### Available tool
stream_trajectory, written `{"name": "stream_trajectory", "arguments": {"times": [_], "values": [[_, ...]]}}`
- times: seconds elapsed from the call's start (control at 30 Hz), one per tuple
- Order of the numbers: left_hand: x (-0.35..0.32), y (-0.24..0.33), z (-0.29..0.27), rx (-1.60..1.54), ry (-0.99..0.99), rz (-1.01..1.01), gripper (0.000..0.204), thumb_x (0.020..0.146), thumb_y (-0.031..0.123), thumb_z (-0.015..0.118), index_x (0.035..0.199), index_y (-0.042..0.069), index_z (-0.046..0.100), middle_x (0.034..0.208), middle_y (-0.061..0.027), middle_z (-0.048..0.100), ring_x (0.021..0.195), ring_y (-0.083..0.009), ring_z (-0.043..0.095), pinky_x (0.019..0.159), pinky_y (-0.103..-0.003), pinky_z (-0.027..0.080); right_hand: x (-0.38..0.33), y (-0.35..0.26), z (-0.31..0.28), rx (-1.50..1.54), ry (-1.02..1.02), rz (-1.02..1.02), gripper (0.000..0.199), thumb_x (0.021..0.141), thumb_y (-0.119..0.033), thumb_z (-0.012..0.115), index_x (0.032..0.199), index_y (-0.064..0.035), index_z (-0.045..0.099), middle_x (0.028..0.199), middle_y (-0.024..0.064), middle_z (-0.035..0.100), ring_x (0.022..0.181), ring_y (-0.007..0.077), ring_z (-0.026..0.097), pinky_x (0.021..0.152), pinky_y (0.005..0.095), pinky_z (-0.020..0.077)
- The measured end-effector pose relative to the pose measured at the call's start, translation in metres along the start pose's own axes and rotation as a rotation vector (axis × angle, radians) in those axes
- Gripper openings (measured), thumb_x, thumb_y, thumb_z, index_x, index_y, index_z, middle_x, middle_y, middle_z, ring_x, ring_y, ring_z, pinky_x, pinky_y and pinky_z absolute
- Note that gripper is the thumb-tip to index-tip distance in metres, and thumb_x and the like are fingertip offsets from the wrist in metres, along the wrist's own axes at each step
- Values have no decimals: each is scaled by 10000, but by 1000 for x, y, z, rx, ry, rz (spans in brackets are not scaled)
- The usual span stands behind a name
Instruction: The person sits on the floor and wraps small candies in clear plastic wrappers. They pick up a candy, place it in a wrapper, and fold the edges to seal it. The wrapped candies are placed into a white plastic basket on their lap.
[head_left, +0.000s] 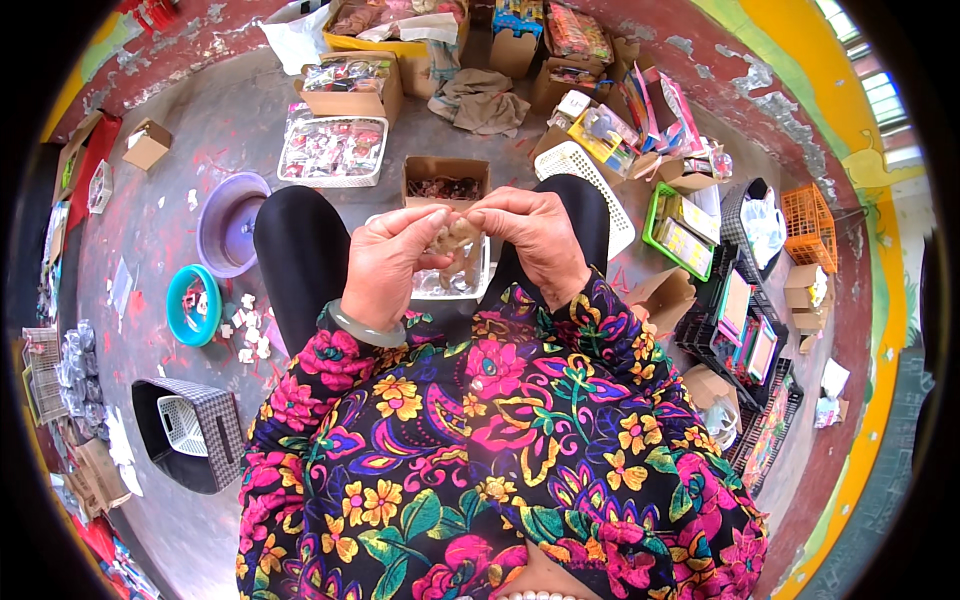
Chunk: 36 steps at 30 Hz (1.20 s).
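Observation:
My left hand [388, 262] and my right hand [537, 240] meet in front of my body, between my knees. The fingers of both are pinched on a small tan, shiny piece [455, 236] that looks like a clear packet; what is inside cannot be made out. A bracelet sits on my left wrist. Just below the hands stands a white basket [484, 270], partly hidden by them, with pale packets in it. Beyond my fingertips is an open cardboard box [445, 168] holding dark reddish items.
To the left stand a purple basin [212, 240], a teal basin [180, 332] and a checked bin [215, 425]. Ahead is a white tray of packets [332, 178]. On the right are a green basket [655, 240], black crates [693, 335] and an orange crate [808, 228].

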<state>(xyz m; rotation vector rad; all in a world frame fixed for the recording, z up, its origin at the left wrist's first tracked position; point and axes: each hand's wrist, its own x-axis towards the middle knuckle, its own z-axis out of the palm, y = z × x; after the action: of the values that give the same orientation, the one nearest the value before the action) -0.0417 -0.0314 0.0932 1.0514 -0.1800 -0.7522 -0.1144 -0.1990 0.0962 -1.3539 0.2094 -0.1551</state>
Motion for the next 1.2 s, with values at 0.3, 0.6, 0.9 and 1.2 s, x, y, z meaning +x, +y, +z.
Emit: {"name": "stream_trajectory", "arguments": {"times": [0.3, 0.6, 0.9, 1.2], "values": [[-1, 1, -2, 40, -27, 39, 178, 871, 77, 557, 986, -45, 617, 891, -112, 655, 644, -89, 595, 483, -175, 473, 0, -2, -2, -286, 23, -212, 115, 788, -91, 666, 799, 23, 668, 723, 13, 586, 684, 75, 517, 606, 209, 397], [-3, 9, -1, -62, -54, -115, 282, 919, 177, 494, 1093, -35, 558, 948, -104, 643, 701, -87, 595, 448, -162, 431, -3, 0, -3, -189, 43, -124, 122, 808, -98, 653, 762, 13, 633, 709, -28, 557, 666, 36, 464, 595, 181, 358], [7, 1, -9, 159, -121, -85, 234, 886, 166, 558, 1038, -6, 600, 899, -48, 639, 791, -83, 587, 613, -183, 440, -1, 1, -1, -164, 45, -126, 136, 822, -112, 643, 765, 10, 625, 693, -32, 542, 649, 32, 447, 578, 175, 345], [2, 3, -3, -65, -121, -133, 174, 845, 81, 596, 949, -56, 622, 875, -88, 651, 753, -106, 601, 697, -225, 480, 0, 0, -1, -299, -23, -187, 150, 842, -129, 618, 776, 5, 610, 720, -29, 520, 687, 44, 447, 607, 188, 351]]}}
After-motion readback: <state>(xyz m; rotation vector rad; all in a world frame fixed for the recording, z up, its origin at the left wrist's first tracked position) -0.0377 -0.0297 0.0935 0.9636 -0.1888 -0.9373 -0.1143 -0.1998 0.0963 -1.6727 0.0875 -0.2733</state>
